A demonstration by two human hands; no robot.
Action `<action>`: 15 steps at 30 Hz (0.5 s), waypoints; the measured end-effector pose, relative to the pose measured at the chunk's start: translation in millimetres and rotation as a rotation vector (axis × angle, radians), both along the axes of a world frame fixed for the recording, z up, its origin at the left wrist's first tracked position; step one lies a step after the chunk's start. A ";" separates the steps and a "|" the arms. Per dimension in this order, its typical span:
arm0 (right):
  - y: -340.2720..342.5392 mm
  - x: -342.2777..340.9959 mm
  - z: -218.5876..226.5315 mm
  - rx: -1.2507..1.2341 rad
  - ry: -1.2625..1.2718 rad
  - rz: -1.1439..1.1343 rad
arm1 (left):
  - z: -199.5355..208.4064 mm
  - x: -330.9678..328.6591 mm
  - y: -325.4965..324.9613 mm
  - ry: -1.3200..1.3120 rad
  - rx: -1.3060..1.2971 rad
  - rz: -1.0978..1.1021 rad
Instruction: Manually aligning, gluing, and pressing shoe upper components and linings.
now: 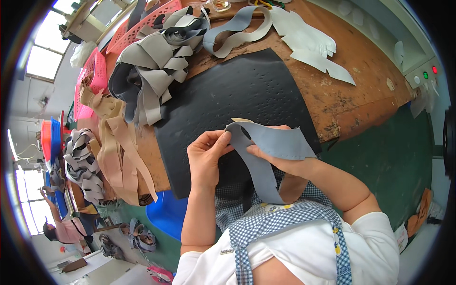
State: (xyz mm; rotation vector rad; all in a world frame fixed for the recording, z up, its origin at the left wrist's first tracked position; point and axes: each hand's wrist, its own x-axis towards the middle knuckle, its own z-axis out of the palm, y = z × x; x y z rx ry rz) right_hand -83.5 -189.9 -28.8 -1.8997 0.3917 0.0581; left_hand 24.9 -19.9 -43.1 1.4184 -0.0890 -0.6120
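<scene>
A grey-blue strip of leather-like material (262,167) curves between my hands above the front of a black mat (228,90). My left hand (207,151) pinches its folded end between thumb and fingers. The right hand (273,154) grips the same strip farther along, thumb on top, with most of its fingers hidden behind the material. One end of the strip lies over my right wrist, and another length hangs down toward my checked apron (289,223). A small pale beige edge (242,119) shows just behind the strip.
Grey strips (152,66) are heaped at the mat's far left, beside tan strips (118,147). A looped grey strip (228,38) and white pieces (308,40) lie at the back of the wooden table (361,104). Pink baskets (95,76) stand left. Another person (66,230) works far left.
</scene>
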 end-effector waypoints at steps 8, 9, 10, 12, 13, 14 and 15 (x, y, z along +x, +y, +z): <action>8.3 -1.3 5.3 0.234 0.140 -0.092 | 1.1 -12.8 -14.7 0.135 -0.093 -0.027; 9.8 -4.6 7.5 0.228 0.133 -0.090 | 3.7 -13.2 -15.6 0.129 -0.127 -0.019; 9.6 -9.3 10.8 0.314 -0.041 0.008 | 11.3 -6.9 -13.4 0.143 -0.140 -0.058; -5.7 -13.5 22.0 0.603 -0.197 0.158 | 29.8 13.4 -6.7 0.184 -0.202 -0.140; -12.1 -8.3 36.3 1.044 -0.104 0.025 | 44.6 20.4 -5.4 0.147 -0.202 -0.155; -24.7 2.1 51.7 1.130 -0.141 0.049 | 63.6 30.6 -1.6 0.077 -0.219 -0.185; -40.6 17.5 64.6 1.212 -0.178 0.074 | 84.1 42.1 1.2 0.006 -0.237 -0.216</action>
